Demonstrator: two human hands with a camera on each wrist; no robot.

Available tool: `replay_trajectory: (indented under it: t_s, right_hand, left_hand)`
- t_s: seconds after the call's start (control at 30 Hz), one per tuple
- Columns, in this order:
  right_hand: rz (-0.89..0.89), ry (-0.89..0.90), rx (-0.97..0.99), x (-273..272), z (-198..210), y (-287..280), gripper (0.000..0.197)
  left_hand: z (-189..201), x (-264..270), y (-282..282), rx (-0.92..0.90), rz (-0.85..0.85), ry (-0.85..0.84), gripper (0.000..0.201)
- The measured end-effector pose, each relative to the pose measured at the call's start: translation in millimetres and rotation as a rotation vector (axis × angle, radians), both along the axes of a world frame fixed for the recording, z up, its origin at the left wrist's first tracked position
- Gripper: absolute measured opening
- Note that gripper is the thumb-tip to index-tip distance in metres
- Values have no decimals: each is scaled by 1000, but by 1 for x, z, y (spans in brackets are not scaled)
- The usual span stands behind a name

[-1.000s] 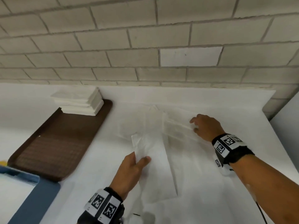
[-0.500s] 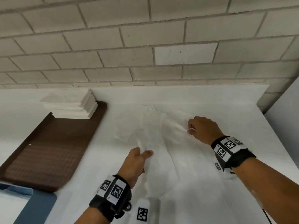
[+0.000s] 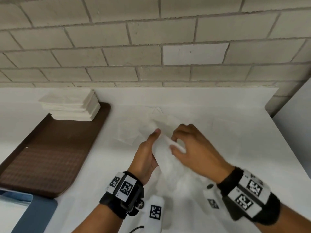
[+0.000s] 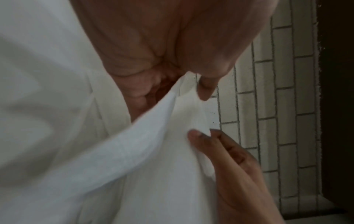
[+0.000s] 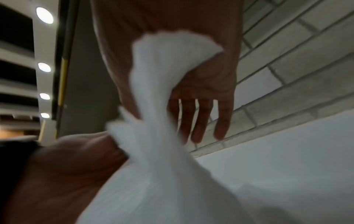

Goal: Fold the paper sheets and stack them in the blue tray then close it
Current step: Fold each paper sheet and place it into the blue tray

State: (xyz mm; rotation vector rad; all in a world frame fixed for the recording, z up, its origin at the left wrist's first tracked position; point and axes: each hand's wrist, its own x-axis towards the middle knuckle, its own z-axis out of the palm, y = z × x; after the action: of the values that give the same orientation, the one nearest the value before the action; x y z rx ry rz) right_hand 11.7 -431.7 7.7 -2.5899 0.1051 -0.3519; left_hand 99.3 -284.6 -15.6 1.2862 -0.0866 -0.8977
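A thin white paper sheet (image 3: 164, 153) is lifted off the white table between both hands. My left hand (image 3: 148, 152) grips its left edge, thumb on top. My right hand (image 3: 188, 147) pinches the sheet's other end beside the left hand. In the left wrist view the sheet (image 4: 153, 151) drapes under my thumb while the right hand's fingers (image 4: 216, 145) touch it. The right wrist view shows the sheet (image 5: 162, 78) bunched in my right palm. More loose sheets (image 3: 131, 132) lie flat behind. The blue tray (image 3: 33, 214) shows at the lower left corner.
A brown tray (image 3: 50, 152) lies on the left with a stack of folded white paper (image 3: 72, 106) at its far end. A brick wall (image 3: 151, 39) runs along the back of the table. A grey wall (image 3: 292, 125) bounds the right side.
My right hand has come left from the far sheet, carrying its end over to meet the left hand. The left hand has lifted its end a little higher.
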Motion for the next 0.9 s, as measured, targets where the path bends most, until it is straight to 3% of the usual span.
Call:
replay_trajectory:
  t_s: [0.13,0.23,0.3,0.4,0.53,0.7,0.8,0.9]
  right_hand:
    - [-22,-22,142,-10,-7,25,27]
    - [-212,-166,384,-14,-13,19,33]
    - [-296,-39,622,-18,-13,9,47]
    - [-247,54,884,-23,-19,-1,32]
    - [-248,-4,868,-27,-26,-6,8]
    - [-222,56,924,-30,-21,-2,14]
    - [-199,37,943,-27,-20,5,24]
    - [-143,51,935,-23,-20,16,14]
  left_hand:
    - [-2,-2,7,21,63,-108,30]
    - [-6,-2,16,24,92,-124,28]
    - [-7,-4,21,6,99,-132,36]
    - [-8,-7,23,-21,122,-140,42]
    - [-8,-6,27,9,136,-123,31]
    - [-11,-6,35,104,143,-268,39]
    - [-11,-10,35,156,127,-345,28]
    - [-2,-16,36,99,120,-208,36]
